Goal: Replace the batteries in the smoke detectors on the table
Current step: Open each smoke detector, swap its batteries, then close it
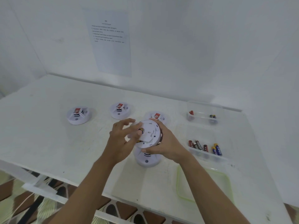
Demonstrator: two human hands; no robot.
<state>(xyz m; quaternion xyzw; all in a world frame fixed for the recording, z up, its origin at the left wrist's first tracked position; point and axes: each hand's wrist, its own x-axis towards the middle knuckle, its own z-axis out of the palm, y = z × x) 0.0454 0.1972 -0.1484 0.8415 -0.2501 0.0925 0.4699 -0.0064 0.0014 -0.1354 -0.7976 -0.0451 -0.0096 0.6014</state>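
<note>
A white table [48, 139] stands against a plain white wall [218, 46] with a printed paper sheet [112, 44] stuck on it. Over the middle of the table my right hand [166, 143] grips a round white plastic smoke detector [150, 134] by its rim, lifted and tilted with its back toward me. My left hand [120, 138] is at the detector's left edge with its fingers spread, the fingertips at the open bay where a yellow-and-dark battery [141, 130] shows. The blur there keeps me from telling whether I am pinching that battery or only touching it.

Directly under my grip a second white round detector [146, 161] sits on the table. Beyond my hands lie three more, each with a red label: one just behind the held unit [157, 116], one further back to the left [120, 110], and one well to the left [79, 115].

To the right of my grip a clear plastic tub [208, 156] holds a row of batteries, dark red ones [198, 145] beside blue-and-yellow ones [217, 149]. Further back, a second clear tub [204, 105] holds a red battery [191, 112] at one end and two dark ones [213, 116] at the other. Below my right wrist lies a clear, green-rimmed lid [178, 183].
</note>
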